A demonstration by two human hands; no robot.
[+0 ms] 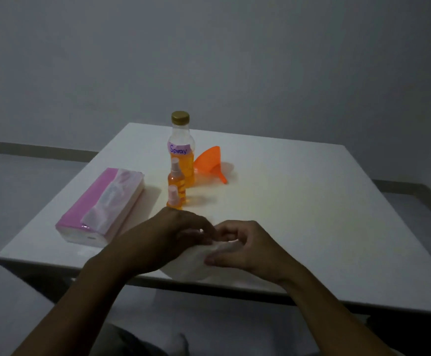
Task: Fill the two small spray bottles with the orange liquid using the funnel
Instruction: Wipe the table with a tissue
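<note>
A tall clear bottle (pixel 181 150) with a gold cap and a purple "Spray" label stands at the table's middle, half full of orange liquid. Two small spray bottles with pale pink tops stand in front of it: the farther one (pixel 176 179) and the nearer one (pixel 174 200), both holding orange liquid. An orange funnel (pixel 210 163) lies on its side to the right of the tall bottle. Near the front edge, my left hand (pixel 163 240) and my right hand (pixel 245 246) both pinch a white tissue (pixel 192 263) lying on the table.
A pink pack of tissues (pixel 101 206) lies at the left of the white table (pixel 312 201), with one sheet sticking out of its top. The table's front edge runs just under my wrists. A grey wall stands behind.
</note>
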